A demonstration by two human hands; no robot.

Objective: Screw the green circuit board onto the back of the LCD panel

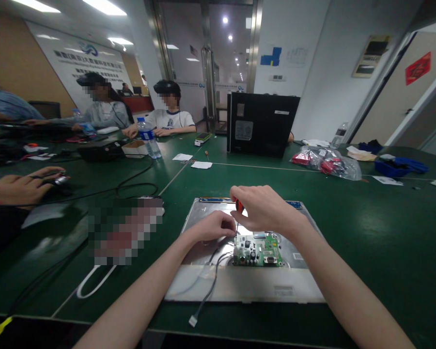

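Orange screwdriver [240, 207] points down, near upright, in closed right hand [258, 209]; curled left hand [217, 227], hold unclear.

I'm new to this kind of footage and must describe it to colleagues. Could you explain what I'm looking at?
Gladly. There is no robot here, only a person's bare hands. The single picture comes from a camera worn on that person's head, looking forward and down.

The right hand grips what looks like a screwdriver, its shaft pointing down at the upper left corner of a green circuit board. The left hand is close beside the shaft; whether it touches it is unclear.

The board lies on a flat panel, and a dark cable hangs over the panel's near edge. Further back on the green table stand a black case and a water bottle. The hand at far left is somebody else's.
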